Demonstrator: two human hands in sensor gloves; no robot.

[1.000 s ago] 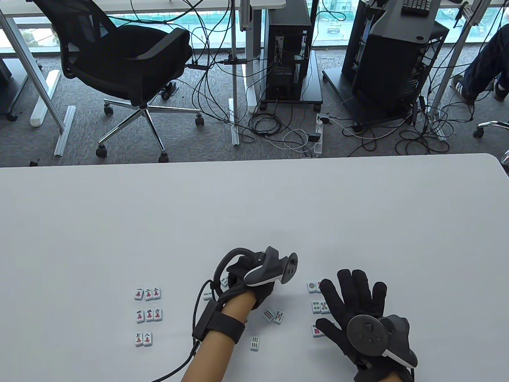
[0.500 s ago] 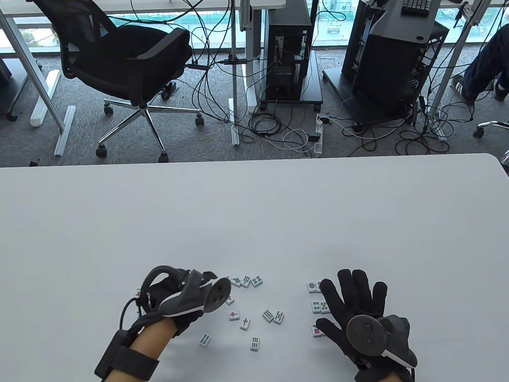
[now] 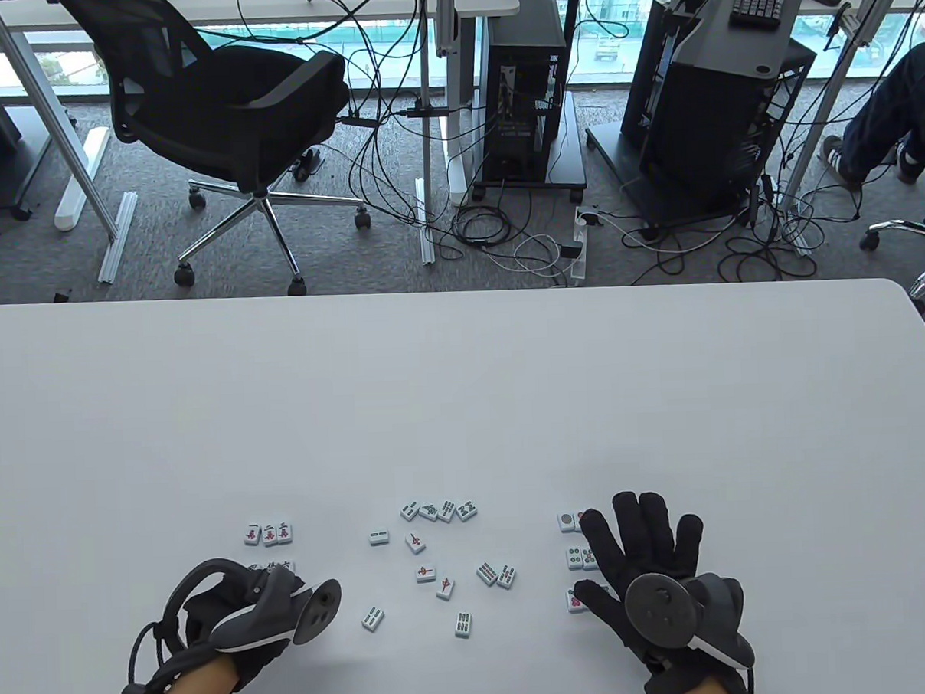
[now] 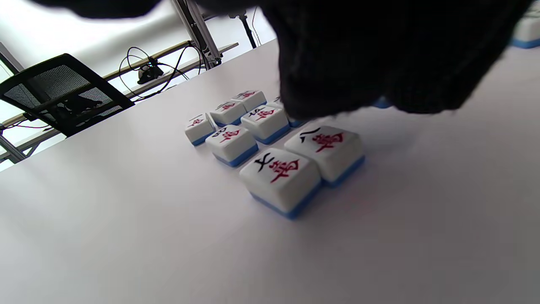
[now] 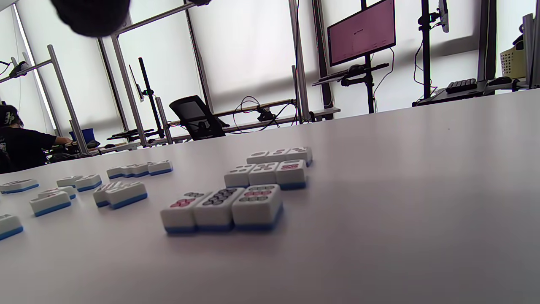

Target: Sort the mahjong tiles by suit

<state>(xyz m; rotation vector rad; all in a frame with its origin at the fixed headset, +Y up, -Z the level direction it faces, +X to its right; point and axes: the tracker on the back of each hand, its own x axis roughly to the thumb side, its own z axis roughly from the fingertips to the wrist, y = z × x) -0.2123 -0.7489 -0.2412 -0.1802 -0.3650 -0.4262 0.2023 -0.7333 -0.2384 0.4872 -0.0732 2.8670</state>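
Hovering at seven o'clock, the left hand [image 3: 249, 628] covers the character tiles [image 4: 280, 175]; its fingers' state cannot be told. At five o'clock the right hand [image 3: 648, 569] lies fingers spread over the dot tiles [image 5: 221, 209]. Loose tiles [image 3: 441, 562] sit between them on the table [image 3: 464, 393].

White worktop [image 3: 464, 393]: character tiles [image 3: 269, 532] near-left, loose tiles [image 3: 441, 562] near-edge centre, dot tiles [image 3: 575, 558] near-right, all face up.

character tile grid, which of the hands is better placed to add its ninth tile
Left. The left hand hovers right over the character tile grid; the right hand lies spread flat over the dot tiles.
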